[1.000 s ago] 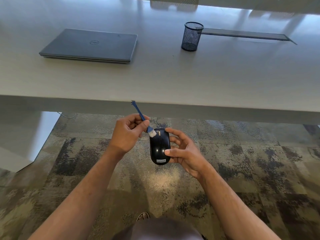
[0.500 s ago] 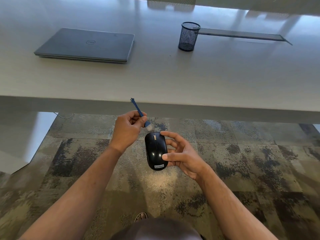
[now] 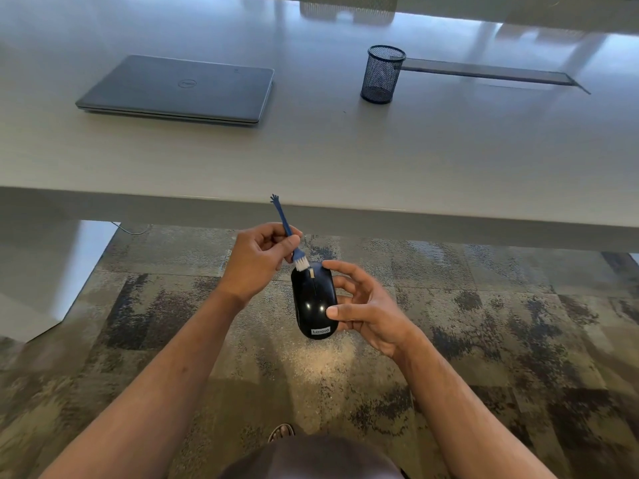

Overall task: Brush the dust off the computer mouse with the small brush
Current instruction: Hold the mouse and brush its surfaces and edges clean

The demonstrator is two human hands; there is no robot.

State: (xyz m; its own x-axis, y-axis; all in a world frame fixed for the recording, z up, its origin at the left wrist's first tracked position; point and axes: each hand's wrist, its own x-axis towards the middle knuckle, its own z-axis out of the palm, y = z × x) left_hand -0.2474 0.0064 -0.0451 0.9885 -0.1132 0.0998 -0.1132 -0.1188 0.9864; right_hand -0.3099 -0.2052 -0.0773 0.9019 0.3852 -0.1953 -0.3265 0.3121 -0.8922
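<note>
A glossy black computer mouse [image 3: 313,302] with a Lenovo label is held in the air below the table edge, over the carpet. My right hand [image 3: 363,305] grips it from the right side, thumb on its top and index finger at its front. My left hand [image 3: 257,262] pinches a small brush [image 3: 288,236] with a thin blue handle that points up and away. The white bristles touch the front left of the mouse, beside the scroll wheel.
A pale table [image 3: 345,160] spans the upper view, its near edge just beyond my hands. On it lie a shut grey laptop [image 3: 179,89] at the left and a black mesh pen cup [image 3: 382,74] at the right. Patterned carpet [image 3: 484,340] lies below.
The bristles lifted off the front of the mouse half a second ago and now touch its front left again. Both hands stay in nearly the same place.
</note>
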